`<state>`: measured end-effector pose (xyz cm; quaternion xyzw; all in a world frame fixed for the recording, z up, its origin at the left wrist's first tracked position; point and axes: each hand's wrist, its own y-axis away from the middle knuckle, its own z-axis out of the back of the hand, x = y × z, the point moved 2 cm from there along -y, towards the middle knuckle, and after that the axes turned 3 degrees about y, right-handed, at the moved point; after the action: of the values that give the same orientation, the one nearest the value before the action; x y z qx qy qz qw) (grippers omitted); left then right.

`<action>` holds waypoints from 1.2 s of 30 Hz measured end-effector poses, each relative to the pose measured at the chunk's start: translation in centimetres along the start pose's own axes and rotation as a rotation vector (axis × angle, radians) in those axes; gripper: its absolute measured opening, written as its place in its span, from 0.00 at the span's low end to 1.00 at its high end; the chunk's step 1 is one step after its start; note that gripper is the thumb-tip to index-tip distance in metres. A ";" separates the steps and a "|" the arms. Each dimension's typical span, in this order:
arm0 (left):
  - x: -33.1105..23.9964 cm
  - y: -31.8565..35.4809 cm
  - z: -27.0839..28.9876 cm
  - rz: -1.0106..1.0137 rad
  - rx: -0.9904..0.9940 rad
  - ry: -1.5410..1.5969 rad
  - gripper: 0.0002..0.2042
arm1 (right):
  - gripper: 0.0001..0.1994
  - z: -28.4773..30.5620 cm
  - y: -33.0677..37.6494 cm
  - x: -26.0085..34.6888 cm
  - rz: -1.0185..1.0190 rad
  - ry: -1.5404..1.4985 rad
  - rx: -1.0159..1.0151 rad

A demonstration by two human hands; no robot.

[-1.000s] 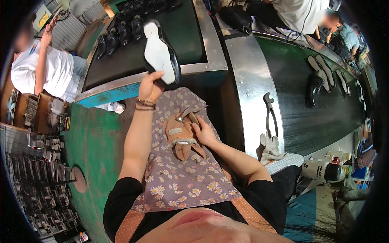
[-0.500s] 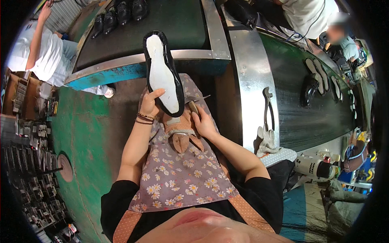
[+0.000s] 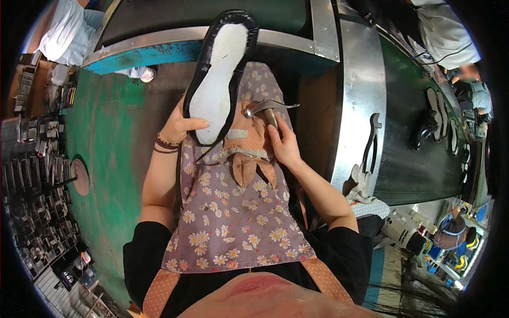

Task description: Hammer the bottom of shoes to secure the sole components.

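My left hand [image 3: 183, 123] grips a black shoe [image 3: 216, 79] near its heel end, thumb lying on the white underside, which faces up at me. The toe points away, over the metal edge of the conveyor. In my right hand [image 3: 285, 142] is a hammer [image 3: 270, 108], held by its short handle close to the head, a little right of the shoe and apart from it. Both hands are above my lap, where a flowered apron [image 3: 228, 217] and an orange dotted cloth pad [image 3: 246, 135] with brown flaps lie.
A dark conveyor belt [image 3: 159, 21] with a metal rim [image 3: 175, 38] runs ahead. Along the right side, another belt [image 3: 408, 169] carries several shoes [image 3: 437, 114]; pincers [image 3: 371, 140] and a white glove [image 3: 362, 183] lie on its metal border. People stand at upper left and upper right.
The shoe has come closer and tilted, its toe now leaning right. The hammer has moved away from the shoe's heel and its head shows more clearly. The whole view has shifted.
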<state>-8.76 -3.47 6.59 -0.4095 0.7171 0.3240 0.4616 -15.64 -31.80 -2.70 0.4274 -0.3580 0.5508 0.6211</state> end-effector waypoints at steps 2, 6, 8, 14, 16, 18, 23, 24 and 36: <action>-1.0 -0.1 -0.2 -0.152 0.025 -0.237 0.50 | 0.23 0.7 0.4 0.0 0.105 0.031 0.021; -1.9 -0.1 -1.0 -0.022 -0.065 -0.922 0.51 | 0.23 1.9 1.6 2.4 0.114 0.092 0.103; -0.2 -0.9 -0.5 0.023 -0.093 -1.275 0.50 | 0.24 2.3 1.9 2.9 0.251 0.143 0.086; -1.7 -2.9 -3.6 0.437 -0.016 -1.194 0.48 | 0.21 5.6 1.9 8.1 0.638 0.169 -0.147; -0.1 -2.2 -2.6 0.105 -0.051 -1.307 0.47 | 0.27 6.0 1.2 9.0 0.807 -0.196 -0.276; 0.1 -2.0 -3.0 0.191 -0.090 -1.276 0.44 | 0.31 6.4 1.0 12.4 0.770 -0.263 -0.281; 0.9 -1.8 -4.1 0.115 -0.120 -1.307 0.43 | 0.21 4.3 -0.5 10.2 0.604 0.306 0.005; 1.0 -1.5 -4.0 -0.004 -0.141 -1.348 0.43 | 0.19 3.5 -0.6 10.0 0.462 0.319 0.139; 3.1 -0.7 -4.0 -0.082 -0.160 -1.422 0.46 | 0.16 4.0 0.5 11.6 0.567 0.436 0.131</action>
<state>-10.40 -8.01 5.14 -0.1585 0.2009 0.5466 0.7973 -14.40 -31.12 9.47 0.2226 -0.2857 0.8010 0.4767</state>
